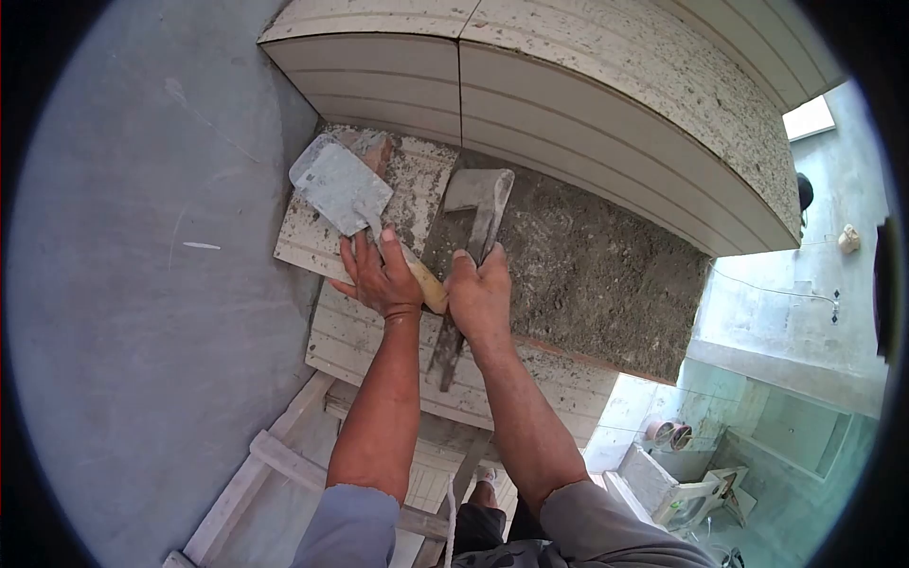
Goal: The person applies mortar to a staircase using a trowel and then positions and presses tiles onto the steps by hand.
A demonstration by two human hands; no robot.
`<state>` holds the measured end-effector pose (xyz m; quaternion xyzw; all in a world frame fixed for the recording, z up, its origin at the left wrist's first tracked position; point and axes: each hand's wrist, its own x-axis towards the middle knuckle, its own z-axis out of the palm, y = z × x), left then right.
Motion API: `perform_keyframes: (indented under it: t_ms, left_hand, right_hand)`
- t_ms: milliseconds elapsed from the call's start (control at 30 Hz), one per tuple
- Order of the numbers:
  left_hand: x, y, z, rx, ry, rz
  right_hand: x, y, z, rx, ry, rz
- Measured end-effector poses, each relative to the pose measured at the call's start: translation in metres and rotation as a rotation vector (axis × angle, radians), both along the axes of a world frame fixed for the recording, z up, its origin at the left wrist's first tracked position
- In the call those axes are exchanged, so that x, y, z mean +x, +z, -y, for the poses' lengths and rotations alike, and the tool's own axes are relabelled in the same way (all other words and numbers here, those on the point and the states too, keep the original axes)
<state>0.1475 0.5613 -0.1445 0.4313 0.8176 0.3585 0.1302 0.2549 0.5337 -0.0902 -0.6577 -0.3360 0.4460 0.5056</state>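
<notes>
My left hand (381, 276) lies with spread fingers on a speckled, mortar-spattered tile (308, 232) set on a step. Beside its thumb runs the wooden handle of a trowel (343, 182), whose grey-caked blade rests on the tile. My right hand (480, 295) is wrapped around the handle of a hammer (481, 194) with a broad, flat head. The head points away from me, above the edge where tile meets mortar; the handle's end sticks out below my fist. Grey, crumbly mortar (597, 260) covers the step to the right.
A reddish brick piece (377, 154) lies behind the trowel. Tiled risers (578, 128) rise ahead, and a grey wall (142, 237) borders the left. A wooden ladder-like frame (284, 459) stands below left. At right the step drops to a lower floor with wooden pieces (696, 497).
</notes>
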Motion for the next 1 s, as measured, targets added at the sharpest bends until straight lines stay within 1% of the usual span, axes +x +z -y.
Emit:
perform_keyframes:
  t_ms: [33, 67, 133, 267, 333, 467, 533, 567, 633, 667, 733, 767, 833, 967, 1000]
  left_hand:
    - [0.001, 0.003, 0.0, -0.011, 0.0, 0.012]
    - [0.001, 0.002, 0.001, -0.015, 0.004, 0.015]
    - [0.0, 0.0, -0.001, -0.016, 0.001, 0.012]
    - [-0.004, -0.005, 0.0, 0.017, 0.009, -0.004]
    - [0.0, 0.003, 0.0, -0.035, -0.013, 0.013]
    - [0.0, 0.002, -0.003, -0.02, -0.014, -0.006]
    - [-0.002, 0.0, 0.0, -0.032, 0.001, -0.018]
    - [-0.004, -0.002, 0.0, -0.033, 0.003, -0.022]
    - [-0.003, -0.005, -0.001, -0.016, 0.002, -0.035]
    - [-0.002, -0.004, -0.003, -0.009, -0.003, -0.031]
    - [0.0, 0.001, 0.0, -0.003, 0.001, 0.003]
    - [0.0, 0.001, 0.001, -0.009, -0.002, 0.004]
    - [-0.001, 0.001, 0.0, -0.02, -0.012, 0.002]
    - [-0.003, -0.007, 0.0, -0.012, 0.012, -0.01]
    - [-0.002, -0.002, 0.0, -0.013, 0.002, -0.002]
  right_hand:
    - [0.004, 0.012, 0.0, -0.146, 0.052, -0.137]
    - [0.006, 0.016, 0.005, -0.151, 0.056, -0.134]
    - [0.007, 0.021, 0.011, -0.062, -0.002, -0.113]
    - [-0.003, 0.029, 0.013, -0.028, -0.065, -0.152]
    - [-0.003, 0.026, 0.005, -0.206, 0.034, -0.197]
    - [0.005, 0.035, 0.013, -0.15, 0.032, -0.223]
    - [0.002, 0.041, 0.017, -0.099, -0.07, -0.228]
    - [-0.002, 0.033, 0.015, -0.101, -0.068, -0.232]
    - [-0.007, 0.019, 0.004, -0.174, 0.046, -0.159]
    - [-0.003, 0.017, 0.005, -0.166, 0.042, -0.155]
    - [0.006, 0.032, 0.011, -0.182, 0.068, -0.236]
    - [0.007, 0.035, 0.016, -0.187, 0.065, -0.236]
    - [0.005, 0.037, 0.02, -0.081, -0.038, -0.153]
    - [-0.002, 0.013, 0.011, -0.054, 0.001, -0.141]
    - [0.002, 0.015, 0.009, -0.114, 0.048, -0.163]
